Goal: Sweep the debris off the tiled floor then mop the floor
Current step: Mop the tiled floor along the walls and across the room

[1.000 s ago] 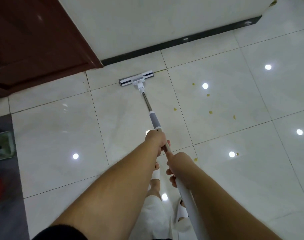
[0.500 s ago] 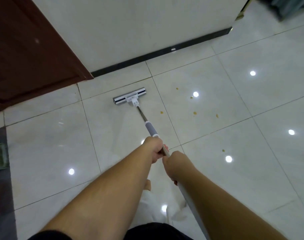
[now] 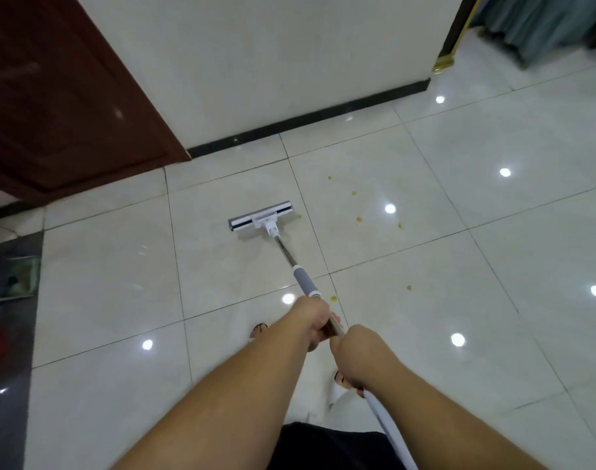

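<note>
- Holding the mop shaft (image 3: 284, 251) two-handed: left hand (image 3: 311, 317) forward, just behind the grey sleeve (image 3: 303, 281); right hand (image 3: 356, 354) behind it and lower down the shaft. Each grip is clenched around the shaft, the two hands near each other but not touching.
- Mop head (image 3: 261, 219) lies flat on the tiled floor (image 3: 425, 334), ahead of the hands and slightly to their left. Shaft runs from the grip forward-left; the head's long axis sits crosswise to the shaft, roughly parallel to the dark skirting (image 3: 306, 122) of the wall (image 3: 273, 62) beyond, and well apart from it.
- Debris: small yellowish specks (image 3: 358, 219) scattered to the right of the mop head, one (image 3: 299, 217) just beside its right end, two more (image 3: 408, 287) nearer the person, right of the shaft.
- Judgement: the debris lies rightward of the head, so the next stroke would want a sideways swing to the right, pivoting on the rear (right) hand with the left hand steering.
- Judgement: task is early; specks remain on several tiles.
- Red-brown door (image 3: 69, 96) at left, clear of the working area.
</note>
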The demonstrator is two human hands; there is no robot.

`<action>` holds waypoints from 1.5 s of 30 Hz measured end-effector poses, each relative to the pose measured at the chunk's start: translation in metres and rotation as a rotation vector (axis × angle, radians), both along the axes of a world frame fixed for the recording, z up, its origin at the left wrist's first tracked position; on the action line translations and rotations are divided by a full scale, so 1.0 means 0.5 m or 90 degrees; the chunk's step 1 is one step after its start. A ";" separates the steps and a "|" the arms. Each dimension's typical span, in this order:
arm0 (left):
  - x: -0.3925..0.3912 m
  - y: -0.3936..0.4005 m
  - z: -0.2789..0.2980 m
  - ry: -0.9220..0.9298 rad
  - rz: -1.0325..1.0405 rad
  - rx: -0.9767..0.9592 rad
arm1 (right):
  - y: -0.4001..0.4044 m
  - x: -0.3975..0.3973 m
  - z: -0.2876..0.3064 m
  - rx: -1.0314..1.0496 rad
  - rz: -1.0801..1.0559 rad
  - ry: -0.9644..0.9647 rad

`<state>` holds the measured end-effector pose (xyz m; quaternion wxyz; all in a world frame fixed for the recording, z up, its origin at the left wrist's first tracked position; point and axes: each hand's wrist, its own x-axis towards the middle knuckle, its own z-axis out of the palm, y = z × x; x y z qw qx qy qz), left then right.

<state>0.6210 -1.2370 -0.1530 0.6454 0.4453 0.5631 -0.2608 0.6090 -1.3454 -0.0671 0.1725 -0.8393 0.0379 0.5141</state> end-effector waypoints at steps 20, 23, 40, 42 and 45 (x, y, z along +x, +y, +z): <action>-0.517 -0.301 -0.007 0.018 -0.068 -0.060 | -0.289 -0.544 0.031 -0.069 0.018 -0.021; -0.593 -0.347 0.005 0.026 -0.106 -0.081 | -0.341 -0.621 0.053 -0.047 0.007 -0.036; -0.847 -0.736 0.010 0.045 -0.127 -0.113 | -0.716 -0.869 0.018 -0.130 -0.023 0.000; -0.863 -0.788 0.012 0.051 -0.133 -0.108 | -0.766 -0.883 0.018 -0.127 -0.044 0.016; -0.883 -0.851 0.009 0.057 -0.142 -0.091 | -0.825 -0.903 0.007 -0.118 -0.086 0.034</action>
